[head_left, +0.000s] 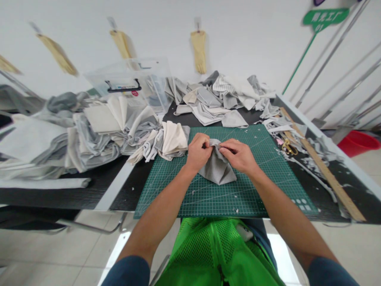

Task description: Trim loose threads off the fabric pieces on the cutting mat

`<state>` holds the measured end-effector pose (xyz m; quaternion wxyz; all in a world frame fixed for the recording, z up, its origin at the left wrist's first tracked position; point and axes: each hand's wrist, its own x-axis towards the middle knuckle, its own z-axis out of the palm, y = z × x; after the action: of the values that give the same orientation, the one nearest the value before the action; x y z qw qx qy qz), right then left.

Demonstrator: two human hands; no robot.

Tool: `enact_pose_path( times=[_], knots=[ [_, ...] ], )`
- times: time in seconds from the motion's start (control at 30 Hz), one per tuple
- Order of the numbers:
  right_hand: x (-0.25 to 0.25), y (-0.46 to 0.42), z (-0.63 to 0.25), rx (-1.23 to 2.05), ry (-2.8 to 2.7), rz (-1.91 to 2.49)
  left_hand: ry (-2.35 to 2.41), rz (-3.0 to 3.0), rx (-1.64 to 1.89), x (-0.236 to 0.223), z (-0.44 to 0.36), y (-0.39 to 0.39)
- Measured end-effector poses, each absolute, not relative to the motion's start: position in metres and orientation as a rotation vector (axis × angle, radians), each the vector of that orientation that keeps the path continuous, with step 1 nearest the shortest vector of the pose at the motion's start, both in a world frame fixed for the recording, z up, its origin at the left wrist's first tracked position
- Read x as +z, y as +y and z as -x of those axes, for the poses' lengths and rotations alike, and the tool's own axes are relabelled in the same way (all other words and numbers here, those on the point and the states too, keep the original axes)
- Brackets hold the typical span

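Note:
A piece of grey fabric (218, 169) hangs bunched between my two hands, just over the green cutting mat (169, 190). My left hand (199, 150) pinches its upper left edge, fingers curled. On the other side, my right hand (238, 155) grips the upper right edge between thumb and fingers. The lower part of the cloth drapes down to a blunt point against the mat. Whether anything small sits between my fingertips is hidden by the folds.
Heaped fabric pieces (98, 135) cover the left side, beside a clear plastic box (125, 81). Another cloth pile (220, 95) lies behind the mat. To the right are a wooden ruler (324, 167), gold-handled scissors (288, 147) and scraps. A red bucket (358, 143) stands on the floor.

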<state>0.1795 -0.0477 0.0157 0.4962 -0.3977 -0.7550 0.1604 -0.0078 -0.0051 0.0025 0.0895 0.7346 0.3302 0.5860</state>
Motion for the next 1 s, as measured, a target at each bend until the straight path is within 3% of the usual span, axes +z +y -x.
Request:
enact_pose_path(
  times=[1.0],
  knots=[
    [0.018,-0.049,-0.192,0.24,-1.98,1.013,1.002,-2.568,1.507,0.005,0.01,-0.005]
  ],
)
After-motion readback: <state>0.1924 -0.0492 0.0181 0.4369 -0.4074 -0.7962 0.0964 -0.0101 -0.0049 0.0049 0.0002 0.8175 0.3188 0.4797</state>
